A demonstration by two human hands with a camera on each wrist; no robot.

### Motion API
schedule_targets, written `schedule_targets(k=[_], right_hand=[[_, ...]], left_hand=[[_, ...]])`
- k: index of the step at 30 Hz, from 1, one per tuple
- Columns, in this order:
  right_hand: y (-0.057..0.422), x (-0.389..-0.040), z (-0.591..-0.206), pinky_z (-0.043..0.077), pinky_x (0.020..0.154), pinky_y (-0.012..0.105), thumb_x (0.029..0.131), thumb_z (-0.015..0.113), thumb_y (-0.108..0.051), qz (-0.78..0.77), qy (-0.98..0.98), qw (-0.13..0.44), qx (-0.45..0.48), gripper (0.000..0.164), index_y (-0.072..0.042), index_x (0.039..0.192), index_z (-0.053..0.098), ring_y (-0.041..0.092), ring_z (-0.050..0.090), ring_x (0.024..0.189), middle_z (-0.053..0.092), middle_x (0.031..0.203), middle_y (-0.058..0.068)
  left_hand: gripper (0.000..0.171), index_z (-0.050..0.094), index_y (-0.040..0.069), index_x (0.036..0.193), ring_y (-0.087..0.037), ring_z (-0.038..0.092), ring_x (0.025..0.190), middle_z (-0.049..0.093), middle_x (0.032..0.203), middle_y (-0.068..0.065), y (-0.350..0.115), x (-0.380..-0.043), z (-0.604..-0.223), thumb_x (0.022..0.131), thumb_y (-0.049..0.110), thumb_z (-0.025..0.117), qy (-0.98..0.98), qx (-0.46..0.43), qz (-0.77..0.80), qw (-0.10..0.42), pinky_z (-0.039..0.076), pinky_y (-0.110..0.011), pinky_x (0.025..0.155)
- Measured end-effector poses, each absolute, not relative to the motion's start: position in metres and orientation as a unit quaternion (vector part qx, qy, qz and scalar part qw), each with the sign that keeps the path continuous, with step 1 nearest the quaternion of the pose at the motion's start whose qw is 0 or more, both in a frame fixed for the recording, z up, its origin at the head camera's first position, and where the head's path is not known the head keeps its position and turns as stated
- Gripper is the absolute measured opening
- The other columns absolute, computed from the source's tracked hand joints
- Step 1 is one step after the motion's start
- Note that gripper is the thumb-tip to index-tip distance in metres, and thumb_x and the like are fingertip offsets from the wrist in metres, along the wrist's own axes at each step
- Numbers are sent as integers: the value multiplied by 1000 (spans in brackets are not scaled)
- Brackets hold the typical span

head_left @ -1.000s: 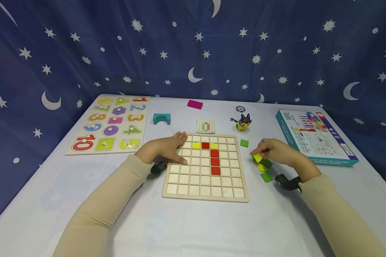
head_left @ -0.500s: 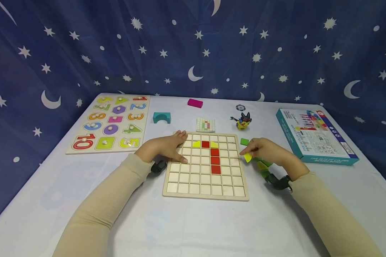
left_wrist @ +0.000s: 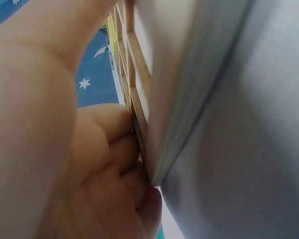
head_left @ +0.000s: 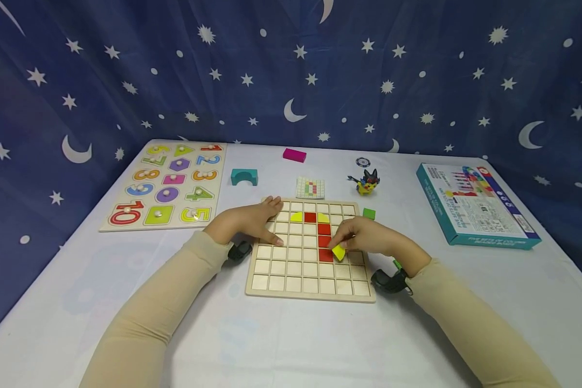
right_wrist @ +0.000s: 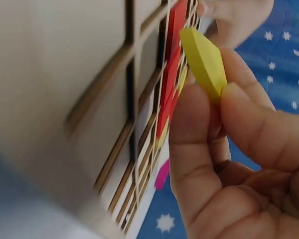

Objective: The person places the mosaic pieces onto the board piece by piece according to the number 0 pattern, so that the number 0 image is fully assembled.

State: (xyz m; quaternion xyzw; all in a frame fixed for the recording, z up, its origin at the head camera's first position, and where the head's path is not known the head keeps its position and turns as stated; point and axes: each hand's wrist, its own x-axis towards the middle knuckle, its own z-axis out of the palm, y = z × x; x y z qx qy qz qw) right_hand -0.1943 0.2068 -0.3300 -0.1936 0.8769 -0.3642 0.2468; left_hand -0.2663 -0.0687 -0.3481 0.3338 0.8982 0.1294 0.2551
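A wooden grid board (head_left: 296,295) lies on the white table, with several red square tiles (head_left: 324,229) in its cells. Two yellow pieces, one left (head_left: 296,217) and one right (head_left: 323,218), flank the top red tile. My left hand (head_left: 249,223) rests on the board's left side, fingers and thumb spread; in the left wrist view its fingers touch the board's edge (left_wrist: 177,99). Between thumb and fingertips, my right hand (head_left: 368,235) pinches a yellow piece with a curved edge (right_wrist: 204,59), tilted over the cells just right of the lower red tiles.
A small pattern card (head_left: 310,188) lies behind the board. A green tile (head_left: 369,214) sits off its right edge; other loose pieces are mostly hidden by my right arm. A number puzzle (head_left: 215,196), teal arch (head_left: 244,177), magenta block (head_left: 294,155), toy figure (head_left: 367,183) and box (head_left: 480,240) stand around.
My right hand has carried the yellow piece leftward from the loose pile at the right to above the board. The left hand has stayed in place.
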Motion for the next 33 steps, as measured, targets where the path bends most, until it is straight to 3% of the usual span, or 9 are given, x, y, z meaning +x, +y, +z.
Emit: schedule_targets(k=[8, 18, 33], right_hand=[[189, -189, -332, 44, 75, 26, 83, 57, 6, -352, 875, 265, -202, 23, -5, 96, 73, 15, 52, 84, 66, 97, 5], [177, -180, -331, 43, 62, 23, 80, 63, 4, -308, 901, 253, -174, 16, -5, 88, 74, 12, 51, 72, 70, 88, 2], [166, -170, -331, 43, 57, 23, 79, 67, 2, -263, 924, 233, -152, 11, -9, 77, 68, 11, 51, 61, 61, 69, -1]], left_hand=[[107, 6, 0, 147, -28, -7, 142, -4, 155, -13, -69, -267, -348, 76, 51, 68, 899, 336, 125, 252, 5, -42, 116], [106, 7, 1, 147, -27, -8, 142, -4, 155, -12, -69, -266, -348, 76, 50, 69, 897, 334, 133, 255, 4, -42, 116], [108, 6, 1, 147, -27, -7, 142, -4, 155, -11, -69, -267, -350, 75, 53, 68, 898, 335, 130, 252, 5, -42, 116]])
